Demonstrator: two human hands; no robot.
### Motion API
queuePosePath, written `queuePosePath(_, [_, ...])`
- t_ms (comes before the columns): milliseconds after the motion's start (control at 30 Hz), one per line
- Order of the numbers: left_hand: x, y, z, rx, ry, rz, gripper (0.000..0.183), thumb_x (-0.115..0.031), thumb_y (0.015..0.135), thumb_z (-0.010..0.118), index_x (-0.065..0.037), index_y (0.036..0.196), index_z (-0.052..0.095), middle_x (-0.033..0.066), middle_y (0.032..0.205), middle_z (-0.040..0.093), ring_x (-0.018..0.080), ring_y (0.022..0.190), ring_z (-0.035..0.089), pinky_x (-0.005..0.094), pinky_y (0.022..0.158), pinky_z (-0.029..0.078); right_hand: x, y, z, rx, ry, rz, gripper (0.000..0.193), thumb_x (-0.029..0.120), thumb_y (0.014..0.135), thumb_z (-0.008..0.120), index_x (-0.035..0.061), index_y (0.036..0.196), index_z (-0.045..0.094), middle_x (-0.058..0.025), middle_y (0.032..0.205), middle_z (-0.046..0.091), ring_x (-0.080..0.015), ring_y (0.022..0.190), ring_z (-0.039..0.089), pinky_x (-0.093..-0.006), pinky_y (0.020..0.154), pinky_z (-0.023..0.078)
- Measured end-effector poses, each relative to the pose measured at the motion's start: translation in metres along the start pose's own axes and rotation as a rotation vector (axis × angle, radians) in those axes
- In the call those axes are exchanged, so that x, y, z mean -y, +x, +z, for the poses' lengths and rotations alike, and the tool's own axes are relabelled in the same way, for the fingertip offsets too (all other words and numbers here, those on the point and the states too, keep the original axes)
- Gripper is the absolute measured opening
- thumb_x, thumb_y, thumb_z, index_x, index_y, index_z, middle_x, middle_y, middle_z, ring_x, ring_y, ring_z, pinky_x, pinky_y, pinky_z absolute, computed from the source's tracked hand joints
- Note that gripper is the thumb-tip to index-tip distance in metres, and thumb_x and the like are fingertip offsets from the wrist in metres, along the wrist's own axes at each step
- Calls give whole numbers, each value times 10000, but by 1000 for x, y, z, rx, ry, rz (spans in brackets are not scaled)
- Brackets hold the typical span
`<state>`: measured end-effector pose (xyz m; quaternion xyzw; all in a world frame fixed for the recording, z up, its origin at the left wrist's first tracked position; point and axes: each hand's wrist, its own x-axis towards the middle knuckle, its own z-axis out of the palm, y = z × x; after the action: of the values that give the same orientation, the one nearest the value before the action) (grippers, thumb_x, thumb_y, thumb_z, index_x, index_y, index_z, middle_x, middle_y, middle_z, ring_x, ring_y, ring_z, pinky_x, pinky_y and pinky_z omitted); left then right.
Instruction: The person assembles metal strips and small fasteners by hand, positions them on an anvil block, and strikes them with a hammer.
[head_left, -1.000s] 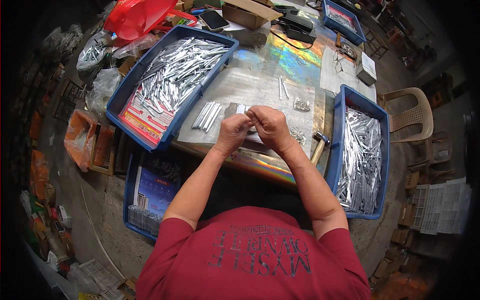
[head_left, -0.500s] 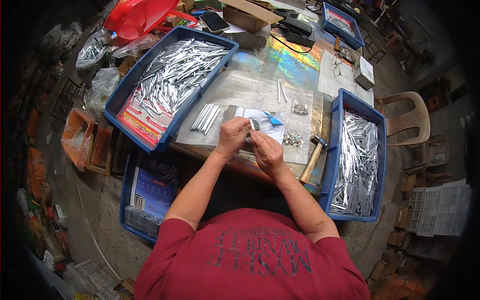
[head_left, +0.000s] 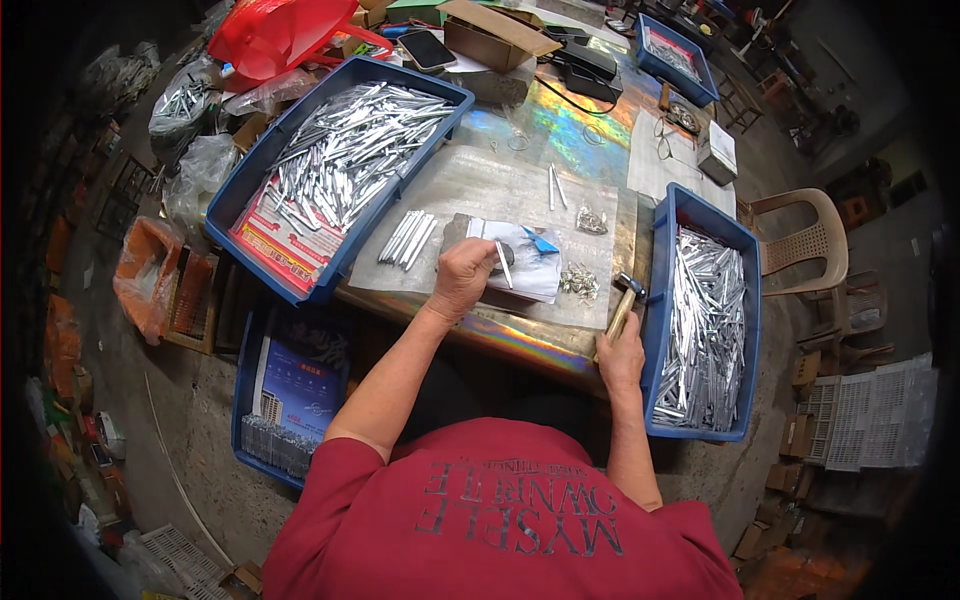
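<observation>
My left hand (head_left: 466, 274) pinches one end of a slim silver metal piece (head_left: 504, 264), which points over a paper-covered block (head_left: 536, 262) at the middle of the work sheet. My right hand (head_left: 622, 358) is wrapped round the wooden handle of a hammer (head_left: 628, 296) at the table's right edge; its dark head faces away from me. To the left of the block lies a row of several silver pieces (head_left: 408, 238). A heap of small metal parts (head_left: 580, 282) sits right of the block, and a second small pile (head_left: 591, 220) lies farther back. Two loose pieces (head_left: 556, 186) rest beyond the block.
Blue trays full of silver pieces stand at left (head_left: 222, 228) and right (head_left: 752, 330) of the work sheet (head_left: 470, 170). Another blue tray (head_left: 262, 440) is low at left. A phone (head_left: 428, 50), a cardboard box (head_left: 490, 38) and a plastic chair (head_left: 822, 240) are around.
My right hand has left the silver piece, moved right and taken hold of the hammer handle. My left hand keeps the piece over the block.
</observation>
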<state>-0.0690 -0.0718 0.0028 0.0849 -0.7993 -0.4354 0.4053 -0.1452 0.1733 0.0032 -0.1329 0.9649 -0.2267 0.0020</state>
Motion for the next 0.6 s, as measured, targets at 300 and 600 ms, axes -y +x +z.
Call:
queuePosePath(300, [3,-1,0,-18,-15,23,65,-46,692,577,-4,729,545,115,653,536,265,609,531,318,531,408,45,-13,-22,129,1205,53,259,29,761,488,4,1014,437,-21,677,493,-53,470,406,-178,411,336])
queuePosePath(600, [3,-3,-1,-5,42,52,53,-20,672,579,-11,701,535,112,642,535,267,606,532,322,530,413,102,0,-62,438,601,-499,409,51,774,519,24,1165,402,-177,911,566,-162,778,569,-237,662,419])
